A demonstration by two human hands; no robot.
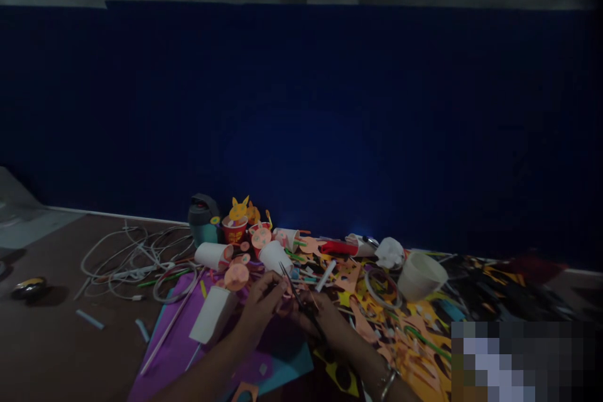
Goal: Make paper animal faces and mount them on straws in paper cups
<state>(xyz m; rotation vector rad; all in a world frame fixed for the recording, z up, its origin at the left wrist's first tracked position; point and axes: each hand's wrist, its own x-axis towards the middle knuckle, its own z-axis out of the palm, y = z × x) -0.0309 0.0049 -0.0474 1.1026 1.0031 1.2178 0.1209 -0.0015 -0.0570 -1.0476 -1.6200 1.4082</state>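
In the head view my right hand is closed around a pair of scissors, its blades pointing up and to the left. Close beside the blades, my left hand has its fingers pinched together; whatever they hold is too small and dark to make out. Just beyond both hands lies a white paper cup. To the left of my left hand are a round peach paper face and a white box-like piece. Purple paper and blue paper lie beneath my forearms.
Coiled white cables spread at the left, near a teal flask. Red cups with paper animal faces stand at the back. Paper scraps cover the right side, around a white tub. A dark blue panel rises behind.
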